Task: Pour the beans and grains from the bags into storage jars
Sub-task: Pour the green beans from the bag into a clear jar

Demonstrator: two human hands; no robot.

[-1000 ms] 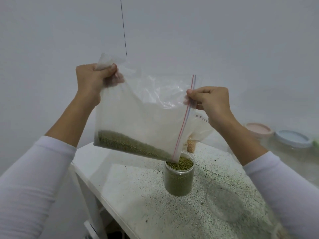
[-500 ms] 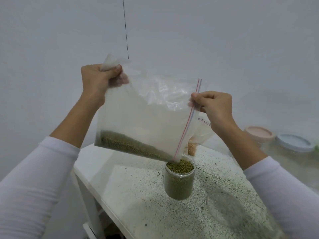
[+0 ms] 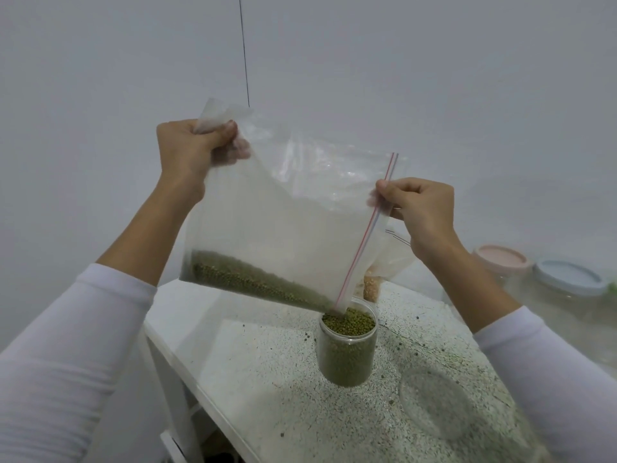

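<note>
- While it hangs tilted above the table, the clear zip bag (image 3: 283, 222) has its lower right corner dipped into the mouth of the jar (image 3: 347, 352).
- Green beans (image 3: 253, 282) lie in a sloping band along the bag's lower edge, running down toward that corner.
- The left hand (image 3: 192, 152) is raised at the upper left, its fingers clenched round a bunched corner of the bag.
- The right hand (image 3: 422, 208) sits lower and to the right, thumb and curled fingers pinching the bag's edge at the red zip strip (image 3: 367, 228).
- The jar stands upright near the middle of the speckled table (image 3: 267, 379), filled with green beans almost to the rim.
- A clear lid (image 3: 434, 402) lies flat on the table, near right of the jar and apart from it.
- A second bag (image 3: 384, 262) holding pale tan grains stands just behind the jar.
- At the far right are a pink lid (image 3: 500, 260) and a blue lid (image 3: 567, 277), side by side on blurred clear containers.
- A few loose beans are scattered on the table around the jar.
</note>
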